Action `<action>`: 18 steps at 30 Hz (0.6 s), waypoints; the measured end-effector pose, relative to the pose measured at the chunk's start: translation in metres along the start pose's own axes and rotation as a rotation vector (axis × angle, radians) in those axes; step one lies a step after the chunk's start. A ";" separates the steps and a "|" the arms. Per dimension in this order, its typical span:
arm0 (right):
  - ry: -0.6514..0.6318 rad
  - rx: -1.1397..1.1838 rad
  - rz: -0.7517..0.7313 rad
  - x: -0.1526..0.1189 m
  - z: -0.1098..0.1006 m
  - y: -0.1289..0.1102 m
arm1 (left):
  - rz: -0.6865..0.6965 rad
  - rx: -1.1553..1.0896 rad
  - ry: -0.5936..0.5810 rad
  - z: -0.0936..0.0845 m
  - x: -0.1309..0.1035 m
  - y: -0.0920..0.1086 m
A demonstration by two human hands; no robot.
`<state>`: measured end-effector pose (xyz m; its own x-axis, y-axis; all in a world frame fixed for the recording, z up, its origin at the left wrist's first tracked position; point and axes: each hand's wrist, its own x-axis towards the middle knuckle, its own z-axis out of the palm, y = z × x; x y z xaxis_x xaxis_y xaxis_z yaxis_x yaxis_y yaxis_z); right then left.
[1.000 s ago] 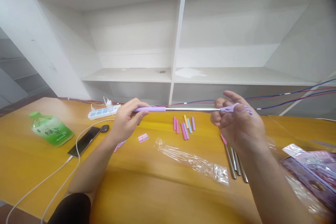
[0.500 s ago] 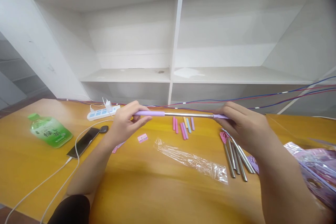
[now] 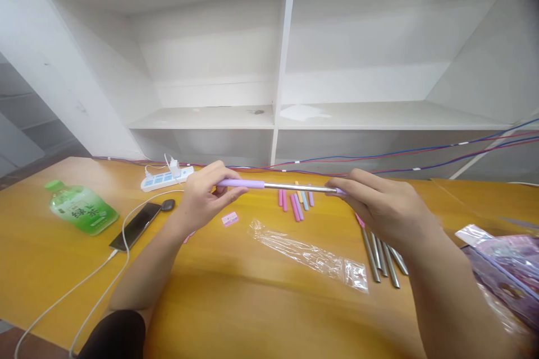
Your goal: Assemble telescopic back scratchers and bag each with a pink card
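Note:
My left hand (image 3: 210,188) is closed round the purple grip of a telescopic back scratcher (image 3: 295,187), held level above the table. My right hand (image 3: 379,202) pinches its other end, where a bit of purple shows; the fingers hide the head. Bare metal rod spans the gap between the hands. Below my right hand lie several metal rods (image 3: 374,252), one with a pink end, partly covered by the wrist. Short pink, purple, blue and yellow grip sleeves (image 3: 297,207) rest on the table behind the rod.
A clear plastic sleeve (image 3: 311,255) lies mid-table near a small pink card (image 3: 229,219). To the left are a green bottle (image 3: 84,207), a phone (image 3: 137,227) with a white cable and a power strip (image 3: 166,179). Purple plastic packages (image 3: 509,269) sit at right. White shelves (image 3: 202,118) stand behind.
My right hand has moved a little to the left, closer to my left hand, and the stretch of bare rod between them looks shorter. Both hands keep hold of the back scratcher.

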<state>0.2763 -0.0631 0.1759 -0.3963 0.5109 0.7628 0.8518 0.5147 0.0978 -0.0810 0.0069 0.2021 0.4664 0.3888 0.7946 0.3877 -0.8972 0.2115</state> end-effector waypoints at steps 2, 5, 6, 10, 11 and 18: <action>0.004 -0.007 0.006 0.000 0.000 -0.001 | 0.003 -0.005 0.006 0.001 0.000 0.000; 0.004 -0.005 0.015 -0.001 -0.001 -0.005 | 0.002 -0.010 0.011 0.002 0.000 0.000; 0.000 -0.003 0.019 0.000 -0.002 -0.006 | 0.002 -0.013 0.014 0.002 0.000 0.000; -0.016 0.028 0.037 0.000 -0.001 -0.011 | 0.003 -0.029 0.025 0.002 -0.001 0.000; -0.019 0.047 0.047 0.001 0.000 -0.011 | 0.002 -0.031 0.026 0.003 -0.001 0.000; -0.033 0.016 0.016 0.001 0.004 -0.014 | -0.012 -0.040 0.015 0.007 -0.003 0.003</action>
<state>0.2628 -0.0668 0.1723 -0.3939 0.5418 0.7425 0.8529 0.5166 0.0755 -0.0753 0.0051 0.1963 0.4498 0.3964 0.8003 0.3609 -0.9004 0.2431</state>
